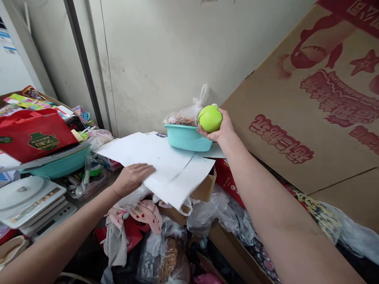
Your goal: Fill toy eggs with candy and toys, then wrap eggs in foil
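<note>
My right hand (221, 127) is closed round a lime-green ball (210, 118), held against the right end of a small turquoise tub (186, 138). A clear plastic bag (189, 112) of small items sits in that tub. My left hand (132, 179) lies on the near edge of a white sheet of paper or board (160, 161), fingers curled over the edge. The tub stands on the far part of this white sheet, which rests on a pile of boxes and bags.
A big printed cardboard box (310, 98) leans at the right. On the left are a red box (35, 134), a turquoise basin (62, 163) and white scales (26, 197). Clothes (142, 215) and plastic bags (207, 213) fill the space below. A pale wall (166, 51) stands behind.
</note>
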Available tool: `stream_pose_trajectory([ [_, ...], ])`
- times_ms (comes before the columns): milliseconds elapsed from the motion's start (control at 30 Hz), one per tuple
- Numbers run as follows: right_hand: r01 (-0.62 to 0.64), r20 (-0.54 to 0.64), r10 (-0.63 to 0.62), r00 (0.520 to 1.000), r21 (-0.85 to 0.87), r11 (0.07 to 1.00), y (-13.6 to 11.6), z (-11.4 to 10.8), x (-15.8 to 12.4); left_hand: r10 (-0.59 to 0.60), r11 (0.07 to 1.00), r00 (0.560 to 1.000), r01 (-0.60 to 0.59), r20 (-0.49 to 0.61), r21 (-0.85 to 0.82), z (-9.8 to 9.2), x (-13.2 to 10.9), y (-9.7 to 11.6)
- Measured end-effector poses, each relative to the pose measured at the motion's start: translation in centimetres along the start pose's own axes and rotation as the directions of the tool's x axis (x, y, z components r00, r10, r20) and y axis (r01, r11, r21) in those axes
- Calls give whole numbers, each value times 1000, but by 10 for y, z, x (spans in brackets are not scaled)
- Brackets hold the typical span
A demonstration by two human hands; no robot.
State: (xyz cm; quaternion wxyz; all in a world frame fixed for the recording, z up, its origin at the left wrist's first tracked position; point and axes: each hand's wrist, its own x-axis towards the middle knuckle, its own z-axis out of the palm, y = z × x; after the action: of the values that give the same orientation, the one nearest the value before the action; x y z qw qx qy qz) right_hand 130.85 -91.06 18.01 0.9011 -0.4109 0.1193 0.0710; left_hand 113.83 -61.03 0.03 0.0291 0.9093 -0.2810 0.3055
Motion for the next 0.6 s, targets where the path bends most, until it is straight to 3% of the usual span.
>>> stream_pose_trajectory([
  [67,0,4,0,1000,-16,1000,0,-1,1,-204,979,966,203,-160,-21,7,-6,-15],
  [133,2,32,-1,999,-27,1000,-1,-3,3,-300,951,918,307,-258,-10,9,-8,-23],
  [200,0,44,1,999,-25,1000,-2,-4,5,-220,970,933,241,-283,40,8,-4,-16],
  [267,-7,39,8,999,-23,1000,-3,-3,7,-47,991,959,79,-280,107,9,6,2],
  [367,-14,10,14,1000,-23,1000,-2,2,6,137,977,949,-82,-283,198,20,29,35],
  [467,-20,-7,19,1000,-29,999,-2,9,3,152,967,956,-91,-249,239,40,58,59],
  [600,-5,33,7,999,-43,999,-2,11,2,129,971,988,-108,-89,215,65,98,74],
])
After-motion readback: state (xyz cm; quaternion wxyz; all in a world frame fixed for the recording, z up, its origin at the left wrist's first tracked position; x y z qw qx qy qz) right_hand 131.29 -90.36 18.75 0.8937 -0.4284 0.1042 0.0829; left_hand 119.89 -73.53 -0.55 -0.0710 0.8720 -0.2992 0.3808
